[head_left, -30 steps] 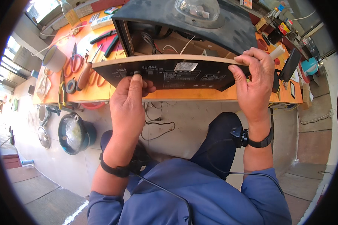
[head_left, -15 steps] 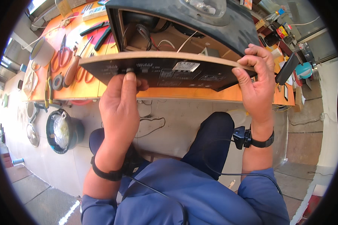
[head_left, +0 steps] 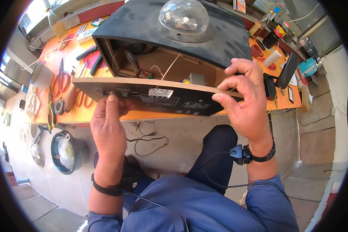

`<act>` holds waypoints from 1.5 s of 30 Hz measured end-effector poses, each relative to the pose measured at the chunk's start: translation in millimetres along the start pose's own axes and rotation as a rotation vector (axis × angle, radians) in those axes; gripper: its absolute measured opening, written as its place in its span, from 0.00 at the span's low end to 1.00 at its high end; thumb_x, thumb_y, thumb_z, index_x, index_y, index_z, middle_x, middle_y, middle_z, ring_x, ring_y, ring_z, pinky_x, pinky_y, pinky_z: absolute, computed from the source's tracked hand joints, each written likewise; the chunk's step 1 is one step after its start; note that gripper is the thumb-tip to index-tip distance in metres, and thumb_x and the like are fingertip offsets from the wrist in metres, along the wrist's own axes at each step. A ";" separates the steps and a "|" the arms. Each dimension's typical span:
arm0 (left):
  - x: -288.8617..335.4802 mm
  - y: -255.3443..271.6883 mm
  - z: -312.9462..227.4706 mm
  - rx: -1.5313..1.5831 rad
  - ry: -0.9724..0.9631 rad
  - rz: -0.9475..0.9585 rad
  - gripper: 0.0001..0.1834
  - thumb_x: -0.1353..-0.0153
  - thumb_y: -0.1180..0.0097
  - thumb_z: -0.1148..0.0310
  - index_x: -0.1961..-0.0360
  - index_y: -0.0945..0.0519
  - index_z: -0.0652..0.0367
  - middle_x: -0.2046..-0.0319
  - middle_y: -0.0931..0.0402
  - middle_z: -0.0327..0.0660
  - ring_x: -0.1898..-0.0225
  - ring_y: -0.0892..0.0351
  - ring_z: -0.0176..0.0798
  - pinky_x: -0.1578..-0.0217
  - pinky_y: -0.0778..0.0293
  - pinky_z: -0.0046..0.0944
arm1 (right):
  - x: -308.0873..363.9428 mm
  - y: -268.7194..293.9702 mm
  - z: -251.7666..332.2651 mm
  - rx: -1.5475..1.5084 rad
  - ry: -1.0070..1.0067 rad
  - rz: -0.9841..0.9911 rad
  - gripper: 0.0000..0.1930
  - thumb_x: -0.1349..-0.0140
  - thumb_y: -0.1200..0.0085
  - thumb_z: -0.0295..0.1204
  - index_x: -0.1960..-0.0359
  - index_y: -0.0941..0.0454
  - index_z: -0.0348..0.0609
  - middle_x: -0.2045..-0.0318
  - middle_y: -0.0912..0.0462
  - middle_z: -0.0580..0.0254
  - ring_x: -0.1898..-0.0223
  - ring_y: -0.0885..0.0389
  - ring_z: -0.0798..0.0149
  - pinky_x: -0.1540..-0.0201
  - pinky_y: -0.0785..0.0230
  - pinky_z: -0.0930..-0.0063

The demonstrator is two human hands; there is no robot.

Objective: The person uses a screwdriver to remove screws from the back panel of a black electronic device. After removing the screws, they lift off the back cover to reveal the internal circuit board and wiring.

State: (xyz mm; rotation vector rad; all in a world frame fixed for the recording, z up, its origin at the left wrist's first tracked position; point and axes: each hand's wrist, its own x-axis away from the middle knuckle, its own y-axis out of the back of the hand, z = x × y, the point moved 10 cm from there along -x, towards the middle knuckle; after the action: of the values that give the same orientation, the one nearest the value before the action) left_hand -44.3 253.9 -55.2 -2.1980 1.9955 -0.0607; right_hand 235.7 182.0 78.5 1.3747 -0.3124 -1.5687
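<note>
A black wooden back panel (head_left: pixel 143 98) with pale printing and a silver label is tilted in front of an opened black speaker cabinet (head_left: pixel 123 23). My left hand (head_left: pixel 109 125) is closed at the panel's left part, thumb on a small knob-like part of its face, the other fingers partly hidden. My right hand (head_left: pixel 245 102) grips the panel's right end, thumb on the face and fingers curled over the upper edge. Inside the cabinet, wires (head_left: pixel 133 63) run toward the panel, and a grey boxy part (head_left: pixel 197 79) shows behind its upper edge.
A clear dome (head_left: pixel 183 17) sits on the cabinet's dusty top. Left on the orange table (head_left: pixel 123 116) lie red-handled scissors (head_left: pixel 60 81), pliers (head_left: pixel 50 110), a tape roll (head_left: pixel 59 107) and a white cup (head_left: pixel 41 75). A dark bucket (head_left: pixel 77 152) stands on the floor. Bottles (head_left: pixel 263 27) stand at right.
The view has shifted, so the cabinet and table sit lower in the picture and more of the dome shows. The panel and both hands appear lower and further left; both hands keep their hold.
</note>
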 end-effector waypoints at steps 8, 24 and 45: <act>-0.9 2.5 5.1 0.021 0.023 0.021 0.15 0.22 0.49 0.61 0.60 0.20 0.62 0.67 0.17 0.41 0.65 0.16 0.35 0.56 0.19 0.36 | 20.1 5.5 22.1 0.197 0.045 -0.072 0.13 0.44 0.29 0.36 0.65 0.20 0.45 0.55 0.24 0.59 0.41 0.25 0.50 0.29 0.48 0.43; -0.3 -4.5 -4.5 0.013 -0.035 0.122 0.16 0.21 0.52 0.64 0.62 0.21 0.64 0.66 0.16 0.41 0.62 0.18 0.33 0.53 0.23 0.35 | 53.6 -4.9 -19.7 -0.324 -0.222 -0.044 0.17 0.44 0.27 0.24 0.56 0.21 0.39 0.63 0.20 0.62 0.61 0.22 0.67 0.56 0.29 0.75; -10.1 -6.7 -10.3 0.312 -0.037 0.112 0.14 0.20 0.57 0.68 0.65 0.26 0.63 0.66 0.24 0.40 0.58 0.16 0.41 0.43 0.20 0.48 | 36.7 14.0 19.9 -0.202 0.052 -0.206 0.20 0.49 0.28 0.18 0.55 0.20 0.43 0.65 0.17 0.57 0.66 0.19 0.56 0.62 0.26 0.67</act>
State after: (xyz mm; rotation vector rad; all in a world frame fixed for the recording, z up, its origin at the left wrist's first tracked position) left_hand -40.2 263.4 -43.2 -1.8797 1.9335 -0.2941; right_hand 230.3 138.7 72.9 1.3191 0.0214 -1.6789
